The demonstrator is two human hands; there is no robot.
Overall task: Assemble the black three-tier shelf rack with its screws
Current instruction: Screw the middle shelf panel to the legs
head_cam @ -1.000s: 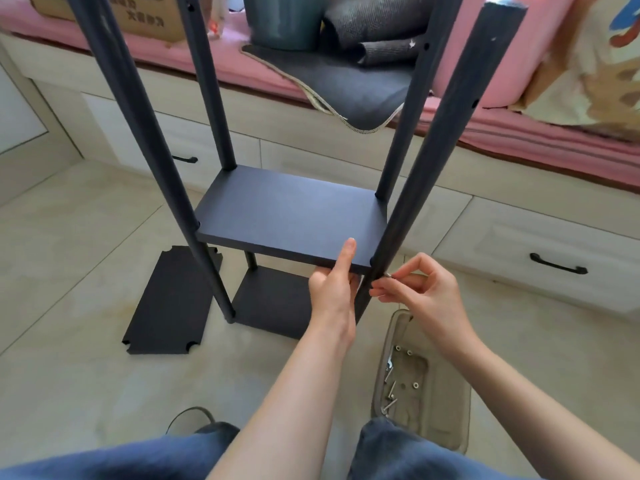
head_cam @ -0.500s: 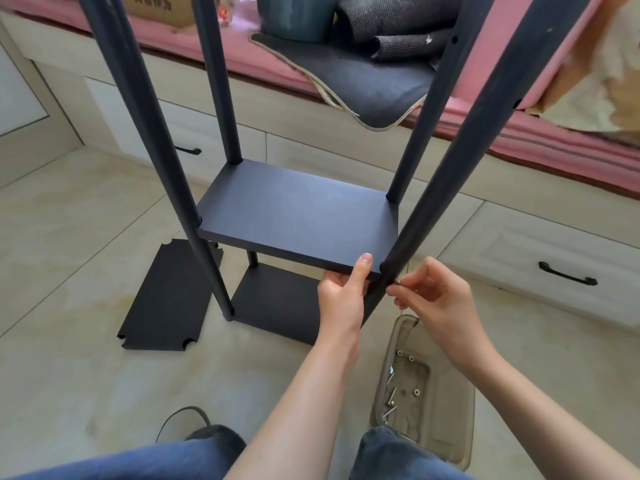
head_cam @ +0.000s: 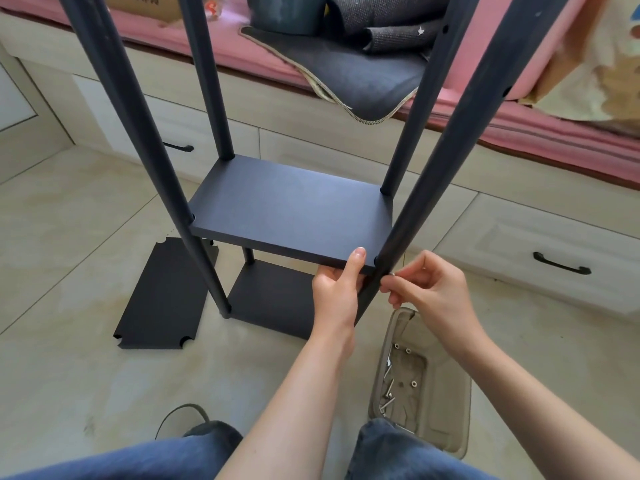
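Note:
The black rack stands on the floor with four poles, a bottom shelf (head_cam: 273, 296) and a middle shelf (head_cam: 291, 209). My left hand (head_cam: 337, 292) grips the middle shelf's near right corner, thumb on top and fingers beneath. My right hand (head_cam: 429, 289) pinches a small silver screw (head_cam: 392, 274) against the near right pole (head_cam: 436, 168), just below the shelf. A third black shelf board (head_cam: 162, 296) lies flat on the floor to the left.
A translucent tray (head_cam: 450, 386) with several loose screws and washers sits on the floor by my right knee. White drawers with black handles (head_cam: 561, 265) run behind, under a pink cushioned bench holding a cardboard box and dark fabric. My blue-jeaned legs fill the bottom edge.
My left thumb slid right along the shelf's front edge toward the pole. My right hand rose slightly, holding the screw at the pole. The view tilted up a little.

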